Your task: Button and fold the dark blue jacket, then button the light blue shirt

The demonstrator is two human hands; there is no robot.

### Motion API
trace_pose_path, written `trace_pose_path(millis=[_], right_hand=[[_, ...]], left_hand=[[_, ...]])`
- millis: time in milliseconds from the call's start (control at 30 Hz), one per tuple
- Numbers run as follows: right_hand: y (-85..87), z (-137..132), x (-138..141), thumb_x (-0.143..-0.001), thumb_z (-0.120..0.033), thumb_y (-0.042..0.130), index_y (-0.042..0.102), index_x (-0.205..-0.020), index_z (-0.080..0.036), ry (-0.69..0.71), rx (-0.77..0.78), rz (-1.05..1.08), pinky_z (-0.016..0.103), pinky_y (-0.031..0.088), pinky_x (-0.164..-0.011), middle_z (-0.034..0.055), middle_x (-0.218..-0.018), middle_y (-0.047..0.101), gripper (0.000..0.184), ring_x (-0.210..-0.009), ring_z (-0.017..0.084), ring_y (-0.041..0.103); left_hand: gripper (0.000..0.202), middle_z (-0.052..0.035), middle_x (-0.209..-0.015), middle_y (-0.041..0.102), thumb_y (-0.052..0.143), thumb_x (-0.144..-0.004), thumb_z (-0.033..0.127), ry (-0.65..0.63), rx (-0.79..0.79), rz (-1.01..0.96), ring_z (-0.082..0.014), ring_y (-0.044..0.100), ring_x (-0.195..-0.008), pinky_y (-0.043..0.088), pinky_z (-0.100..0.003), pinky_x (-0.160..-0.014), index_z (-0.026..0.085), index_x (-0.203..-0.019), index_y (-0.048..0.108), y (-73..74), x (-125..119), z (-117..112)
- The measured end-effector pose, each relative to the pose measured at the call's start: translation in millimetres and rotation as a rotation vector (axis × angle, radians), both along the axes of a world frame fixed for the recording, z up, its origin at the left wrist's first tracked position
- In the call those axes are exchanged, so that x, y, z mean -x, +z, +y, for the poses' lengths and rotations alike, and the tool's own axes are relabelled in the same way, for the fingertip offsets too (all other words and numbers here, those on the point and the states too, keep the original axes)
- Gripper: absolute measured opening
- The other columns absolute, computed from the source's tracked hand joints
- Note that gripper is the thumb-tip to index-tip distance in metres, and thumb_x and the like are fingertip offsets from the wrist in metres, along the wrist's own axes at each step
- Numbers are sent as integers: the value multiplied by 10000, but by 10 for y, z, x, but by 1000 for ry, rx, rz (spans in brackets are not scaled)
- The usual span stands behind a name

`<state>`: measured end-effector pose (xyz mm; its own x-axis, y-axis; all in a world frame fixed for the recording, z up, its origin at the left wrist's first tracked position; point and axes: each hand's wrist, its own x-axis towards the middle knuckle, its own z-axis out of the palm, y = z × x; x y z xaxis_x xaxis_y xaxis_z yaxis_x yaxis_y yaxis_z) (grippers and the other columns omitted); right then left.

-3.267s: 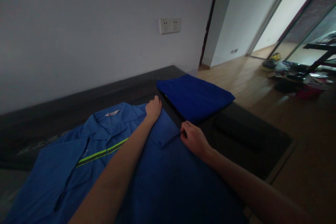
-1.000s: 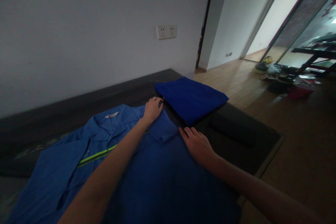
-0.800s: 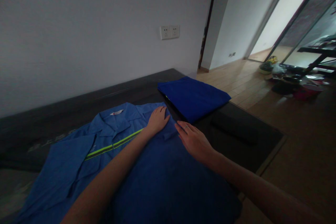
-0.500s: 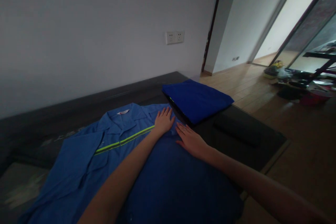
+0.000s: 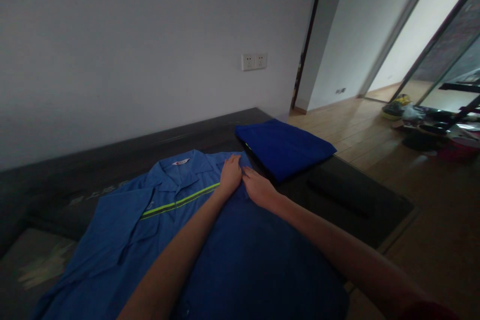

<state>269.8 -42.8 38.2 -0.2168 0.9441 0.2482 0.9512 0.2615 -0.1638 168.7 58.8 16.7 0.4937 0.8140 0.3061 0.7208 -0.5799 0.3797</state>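
Observation:
A blue work shirt (image 5: 131, 240) with a collar and a yellow-green reflective stripe lies front up on a dark surface. My left hand (image 5: 230, 174) is on its far right part, by the shoulder, with the fingers bent and drawn together on the cloth. Close beside it, my right hand (image 5: 258, 187) has its fingers curled in at the shirt's right edge. Both hands appear to pinch the fabric, though their fingertips are partly hidden. Below my hands, the right side of the shirt spreads in shadow toward me.
A folded darker blue garment (image 5: 288, 147) lies beyond my right hand on the dark tabletop (image 5: 202, 135). Along the back runs a white wall with two power sockets (image 5: 254, 61). Wooden floor (image 5: 345, 120) and piled bags and bins (image 5: 427, 125) are at the right.
My hands have come closer together. My left fingers, which lay spread flat, are now bent on the cloth, and my right fingers have curled in. The view has shifted slightly.

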Motion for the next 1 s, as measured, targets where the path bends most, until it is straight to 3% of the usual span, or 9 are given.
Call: trace_pose_path(millis=[100,233,467,567,700,767,867,1000], right_hand=[[-114,156,-43,-905,-66,303,471,-1322,22,-10,26,-45,347,306,-1108,224,-1398,447,458,-1344,222,369],[-242,181,-125,-950,-209,340,422,-1355,44,-26,70,-84,428,264,-1127,246,-1424,395,484,-1362,269,329],[-344,98,-301,-951,-500,310,335,-1422,-5,-18,122,-111,470,255,-1122,223,-1483,295,684,-1396,280,243],[-392,95,-376,-942,-538,292,327,-1427,-10,10,107,-125,483,268,-1113,222,-1488,287,719,-1393,288,253],[-441,80,-405,-945,-517,300,408,-1390,-28,42,-11,-123,512,293,-1092,229,-1442,380,670,-1368,296,314],[-388,38,-388,-955,-451,320,487,-1328,-14,46,-91,-117,511,304,-1087,238,-1386,456,598,-1343,302,359],[-178,-71,-343,-955,-344,367,582,-1239,-72,79,-180,-66,506,338,-1069,191,-1293,561,449,-1284,288,438],[121,-216,-278,-911,-321,497,629,-1161,-200,183,-82,83,436,474,-936,101,-1137,646,307,-1084,238,577]], left_hand=[[455,-156,-1400,476,340,-908,158,-12,-37,186,-266,361,-1350,280,-463,-1116,84,-1341,459,-28,106,-68],[467,-124,-1456,412,328,-941,271,-30,-58,273,-271,333,-1368,265,-461,-1124,137,-1375,442,-83,183,-110],[490,-70,-1501,346,322,-948,369,-19,-15,237,-253,293,-1390,221,-463,-1143,228,-1410,402,-117,184,-111],[491,-78,-1502,344,327,-945,369,-22,-2,197,-264,280,-1393,200,-476,-1148,218,-1405,411,-137,182,-122],[471,-95,-1475,388,379,-931,336,-25,42,88,-256,309,-1379,210,-468,-1146,187,-1373,442,-131,197,-90],[427,-107,-1429,449,395,-919,257,-12,72,-28,-214,366,-1345,262,-399,-1135,153,-1324,485,-77,234,-30],[373,-108,-1299,560,399,-879,122,56,57,-215,-161,476,-1240,347,-306,-1076,134,-1219,552,59,348,102],[307,-109,-1169,616,463,-858,150,221,31,-172,-208,551,-1116,422,-339,-980,153,-1134,598,172,531,238]])
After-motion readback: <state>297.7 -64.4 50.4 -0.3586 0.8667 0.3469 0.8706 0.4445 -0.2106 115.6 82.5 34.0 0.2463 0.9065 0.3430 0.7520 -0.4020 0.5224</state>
